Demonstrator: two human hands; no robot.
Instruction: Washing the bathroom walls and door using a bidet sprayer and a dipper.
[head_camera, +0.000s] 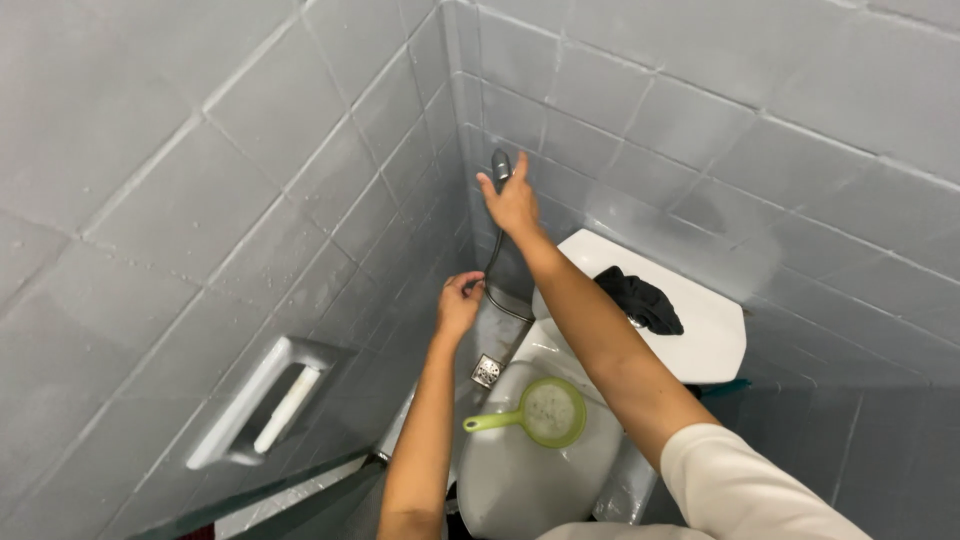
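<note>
**Right hand at the spray head, left hand on the hose**

The right hand (512, 203) is raised to the corner of the grey tiled wall (180, 200), its fingers wrapped partly around the dark spray head (500, 163), which stands upright against the tiles at the level of its wall mount. The thumb and forefinger stick out past the handle, so the grip looks loose; whether the head is seated in its holder or merely held against it is hard to tell from this angle. Below, the left hand (458, 303) is curled with its fingertips pinching the hose (497, 262), which hangs down from the spray head in a slack loop behind the toilet.

Judging by how things lie, the sprayer is at or just short of its resting place on the wall, and the hose is being gathered or guided rather than stretched out for use. The toilet lid (520, 450) is down, and a green plastic scoop (545, 412) with a long handle lies on it, its bowl looking wet or speckled. A black cloth (640, 300) sits crumpled on the white cistern top (700, 340). A small square floor drain (486, 371) shows between the toilet and the wall, and a recessed paper holder (270, 400) is set into the left wall.

What seems left: letting go of the spray head once it is settled, freeing the hose, and dealing with the scoop and the cloth, both lying loose on the toilet
</note>
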